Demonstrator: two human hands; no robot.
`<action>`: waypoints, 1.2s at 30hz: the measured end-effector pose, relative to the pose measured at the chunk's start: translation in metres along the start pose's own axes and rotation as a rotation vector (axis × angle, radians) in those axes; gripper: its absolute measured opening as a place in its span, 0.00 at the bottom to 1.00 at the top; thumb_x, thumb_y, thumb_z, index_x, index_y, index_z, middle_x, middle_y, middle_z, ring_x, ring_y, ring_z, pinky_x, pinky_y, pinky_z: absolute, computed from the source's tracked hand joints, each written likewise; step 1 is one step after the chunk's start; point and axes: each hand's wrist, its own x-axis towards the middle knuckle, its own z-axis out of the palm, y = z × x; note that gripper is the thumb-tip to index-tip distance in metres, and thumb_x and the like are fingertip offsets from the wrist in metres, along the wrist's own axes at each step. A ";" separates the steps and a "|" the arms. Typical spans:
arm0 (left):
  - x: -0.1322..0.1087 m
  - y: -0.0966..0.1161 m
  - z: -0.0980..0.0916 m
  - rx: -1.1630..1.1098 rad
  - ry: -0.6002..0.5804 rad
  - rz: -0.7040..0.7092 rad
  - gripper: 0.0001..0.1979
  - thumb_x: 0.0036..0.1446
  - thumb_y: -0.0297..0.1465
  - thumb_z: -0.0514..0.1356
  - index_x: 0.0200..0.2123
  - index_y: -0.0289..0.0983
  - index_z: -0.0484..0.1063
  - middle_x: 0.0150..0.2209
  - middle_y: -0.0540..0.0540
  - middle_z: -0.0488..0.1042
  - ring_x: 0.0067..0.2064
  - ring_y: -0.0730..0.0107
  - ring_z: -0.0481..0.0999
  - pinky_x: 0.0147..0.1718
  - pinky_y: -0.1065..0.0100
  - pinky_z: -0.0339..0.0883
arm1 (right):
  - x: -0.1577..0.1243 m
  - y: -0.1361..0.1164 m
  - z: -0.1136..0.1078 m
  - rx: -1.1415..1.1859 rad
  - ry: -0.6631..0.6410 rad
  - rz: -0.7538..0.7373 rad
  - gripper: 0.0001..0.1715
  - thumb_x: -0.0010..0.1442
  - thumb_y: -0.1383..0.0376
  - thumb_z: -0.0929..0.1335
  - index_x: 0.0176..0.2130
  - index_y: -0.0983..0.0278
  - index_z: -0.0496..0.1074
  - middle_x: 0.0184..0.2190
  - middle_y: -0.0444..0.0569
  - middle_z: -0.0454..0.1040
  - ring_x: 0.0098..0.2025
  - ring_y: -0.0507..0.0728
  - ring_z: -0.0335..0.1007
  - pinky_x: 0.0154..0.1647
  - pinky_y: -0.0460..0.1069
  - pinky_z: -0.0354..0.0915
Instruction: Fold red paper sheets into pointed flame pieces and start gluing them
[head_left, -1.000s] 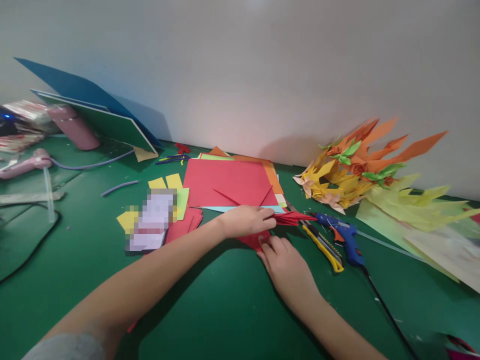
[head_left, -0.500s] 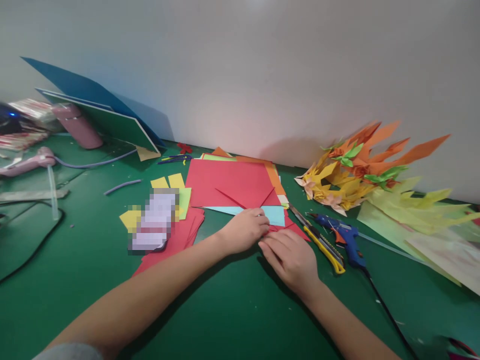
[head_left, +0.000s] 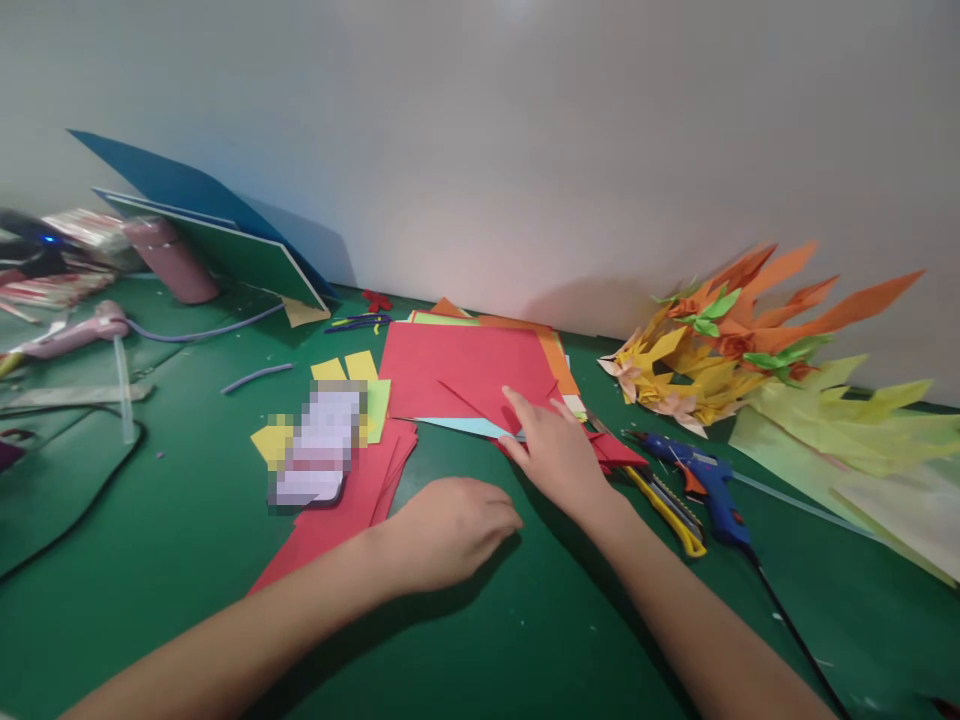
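Observation:
My right hand point(head_left: 556, 452) reaches over the folded red paper point(head_left: 616, 452), its fingers spread. The fingertips lie over the red and light-blue sheets, and part of the folded piece is hidden beneath the hand. Nearer to me, my left hand point(head_left: 456, 532) hovers over the green table, fingers curled together with nothing showing in them. Behind both hands lies a large red sheet point(head_left: 465, 352) on a stack of coloured paper, a light-blue sheet point(head_left: 450, 426) poking out under its front edge. More red paper point(head_left: 360, 510) lies left of my left hand, partly under a phone point(head_left: 319, 440).
Right of my right hand lie a yellow cutter point(head_left: 675, 515) and a blue glue gun point(head_left: 705, 480) with its cord. Orange and yellow paper flowers point(head_left: 712, 340) stand behind them. At left are a pink glue gun point(head_left: 82, 335), a pink bottle point(head_left: 176, 265) and leaning boards point(head_left: 240, 265).
My hands were together at the folded red paper. The left has drawn back toward me and to the left; the right has moved slightly forward and spread its fingers.

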 end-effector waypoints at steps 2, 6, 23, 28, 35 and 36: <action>-0.007 -0.004 -0.002 -0.148 0.087 -0.149 0.12 0.62 0.24 0.51 0.39 0.36 0.75 0.39 0.43 0.79 0.41 0.63 0.78 0.41 0.63 0.70 | -0.001 -0.005 -0.004 -0.022 -0.028 -0.016 0.26 0.61 0.68 0.67 0.58 0.69 0.65 0.40 0.59 0.79 0.42 0.64 0.75 0.53 0.61 0.60; -0.011 -0.015 -0.003 -0.698 0.268 -0.587 0.10 0.61 0.26 0.55 0.44 0.36 0.72 0.44 0.41 0.78 0.41 0.65 0.79 0.43 0.62 0.71 | -0.003 -0.007 -0.010 0.011 -0.056 -0.092 0.07 0.61 0.69 0.68 0.38 0.63 0.77 0.37 0.52 0.81 0.40 0.61 0.76 0.46 0.56 0.63; -0.022 -0.010 -0.015 -1.458 0.512 -0.569 0.25 0.56 0.51 0.59 0.48 0.39 0.69 0.54 0.40 0.72 0.55 0.55 0.71 0.47 0.61 0.69 | -0.041 -0.061 -0.019 1.368 -0.025 0.230 0.28 0.44 0.50 0.76 0.16 0.62 0.61 0.14 0.38 0.65 0.16 0.47 0.57 0.17 0.44 0.54; -0.024 -0.012 -0.013 -1.583 0.442 -0.531 0.27 0.52 0.54 0.61 0.46 0.40 0.69 0.50 0.40 0.75 0.52 0.53 0.75 0.47 0.57 0.70 | -0.041 -0.061 -0.009 1.762 -0.213 0.440 0.34 0.38 0.41 0.75 0.18 0.62 0.57 0.11 0.34 0.61 0.09 0.42 0.48 0.10 0.40 0.44; -0.034 -0.014 -0.025 -1.522 0.395 -0.862 0.22 0.47 0.40 0.70 0.42 0.35 0.74 0.38 0.40 0.81 0.40 0.55 0.81 0.42 0.58 0.72 | -0.045 -0.046 -0.007 1.770 0.019 0.686 0.31 0.43 0.43 0.74 0.24 0.62 0.58 0.10 0.31 0.59 0.09 0.42 0.49 0.10 0.38 0.46; -0.035 -0.015 -0.028 -1.503 0.400 -0.901 0.21 0.46 0.38 0.71 0.41 0.34 0.75 0.37 0.40 0.81 0.38 0.56 0.81 0.41 0.59 0.73 | -0.047 -0.043 -0.007 1.739 0.037 0.694 0.31 0.43 0.43 0.74 0.24 0.62 0.59 0.10 0.31 0.59 0.09 0.42 0.50 0.10 0.38 0.46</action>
